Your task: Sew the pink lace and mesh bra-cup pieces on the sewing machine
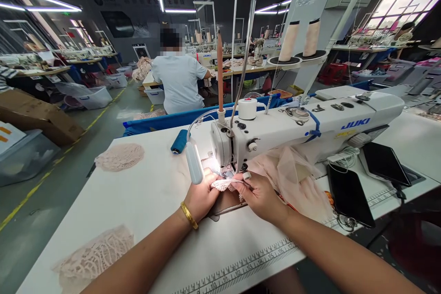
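A white sewing machine (275, 128) stands on the table, its needle area lit by a small lamp (195, 161). Just in front of the needle, a piece of pale pink lace (223, 185) is stretched between my two hands. My left hand (203, 195), with a gold bangle at the wrist, pinches the lace's left end. My right hand (258, 193) grips its right end between thumb and fingers; a thin dark object shows by those fingers, too small to name. Sheer pink fabric (292, 179) lies bunched under the machine arm, to the right of my right hand.
Lace pieces lie on the table's left, one far (120, 156) and one near (96, 252). A teal thread spool (179, 141) sits behind the lamp. At right are a black phone (349, 195) and a dark-screened device (385, 163). A person (179, 78) sits ahead, facing away.
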Tool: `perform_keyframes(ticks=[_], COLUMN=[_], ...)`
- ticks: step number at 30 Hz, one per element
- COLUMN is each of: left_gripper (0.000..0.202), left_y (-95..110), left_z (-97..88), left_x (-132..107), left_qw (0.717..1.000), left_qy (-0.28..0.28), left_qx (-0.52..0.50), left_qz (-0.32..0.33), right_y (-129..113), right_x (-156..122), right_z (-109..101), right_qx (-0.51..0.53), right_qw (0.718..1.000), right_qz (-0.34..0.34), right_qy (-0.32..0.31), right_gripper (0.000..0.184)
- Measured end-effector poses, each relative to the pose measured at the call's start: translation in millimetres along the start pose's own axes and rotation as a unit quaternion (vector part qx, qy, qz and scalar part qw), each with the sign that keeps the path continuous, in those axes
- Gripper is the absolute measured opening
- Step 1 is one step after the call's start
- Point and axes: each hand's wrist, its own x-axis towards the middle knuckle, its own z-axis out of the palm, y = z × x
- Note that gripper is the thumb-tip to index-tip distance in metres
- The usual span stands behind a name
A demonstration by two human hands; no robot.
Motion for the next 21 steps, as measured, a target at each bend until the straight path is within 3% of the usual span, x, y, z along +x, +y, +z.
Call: perform_keyframes(ticks=[6,13,18,21], left_gripper=[0.016,0.019,0.025,0.019], left_y=[2.1,2.2,0.4,1.7], left_z=[2.4,1.3,4.5,5.5], left_x=[-0.1,-1.3,-1.2,-1.4], left_qw=[0.998,0.999,0.998,0.999], left_qy=[-0.05,0.043,-0.036,-0.031], left_qx=[-0.021,0.013,0.0,0.007], left_qz=[0.021,0.003,0.054,0.036], right_y=[-1.6,-4.0,-1.4,-0.2], right_x=[1.1,1.4,1.9,1.8], right_z=[-0.8,-1.8,-4.1,-4.9], right_qx=[0.009,0.026,0.021,0.037], right_qw=[1.0,0.999,0.999,0.998], right_qz=[0.006,0.025,0.025,0.047], right_qy=[-0.002,-0.016,-0.008,-0.001], right_gripper=[0.02,0.021,0.021,0.02])
